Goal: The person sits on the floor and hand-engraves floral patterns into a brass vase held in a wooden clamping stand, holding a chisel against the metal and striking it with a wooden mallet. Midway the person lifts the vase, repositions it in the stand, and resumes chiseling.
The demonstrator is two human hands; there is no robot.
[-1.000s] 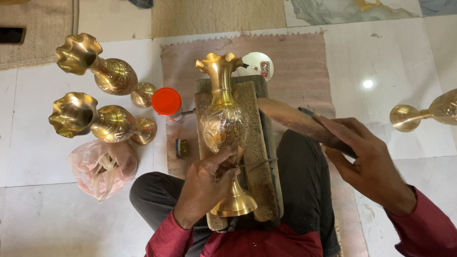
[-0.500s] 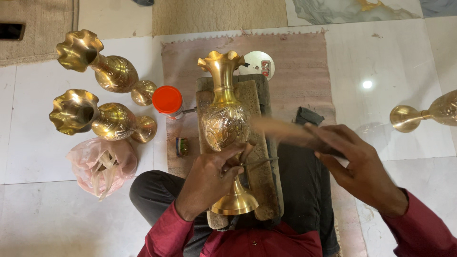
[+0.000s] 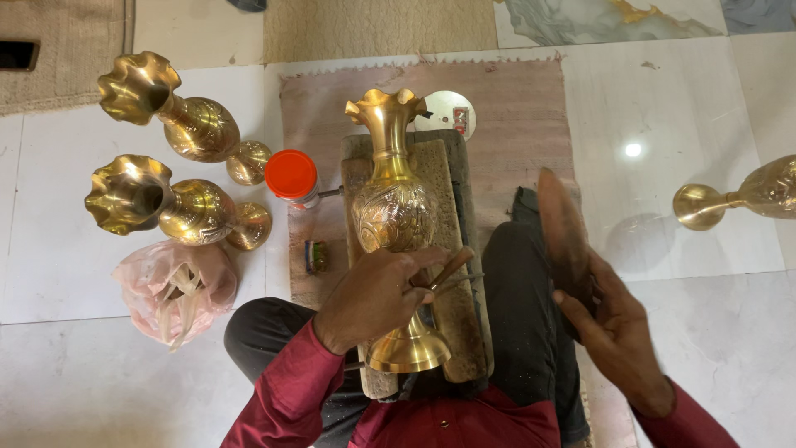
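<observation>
**Brass vase held on a block, mallet raised**

A brass vase [image 3: 393, 207] lies lengthwise on a wooden block [image 3: 452, 307] between the person's knees, its fluted mouth pointing far and its round foot near. The left hand [image 3: 373, 294] rests on the lower belly of the vase, fingers curled, pinching a thin tool [image 3: 448, 272] with a wooden handle that points right across the block. The right hand [image 3: 618, 332] is lifted clear of the block on the right, closed around the handle of a wooden mallet [image 3: 564, 224]; the mallet is blurred and stands well apart from the vase.

The block sits on a pinkish mat [image 3: 514, 108]. At the far end of the block lies a round metal disc [image 3: 448, 112]. Just left of the block stands a jar with an orange lid [image 3: 291, 174], and near it a small dark object, too small to tell.

On the left, two more vases [image 3: 186, 124] [image 3: 178, 207] lie on their sides on the tiled floor, with a pink plastic bag [image 3: 174, 286] near them. A further vase [image 3: 738, 199] lies at the right edge, partly cut off.
</observation>
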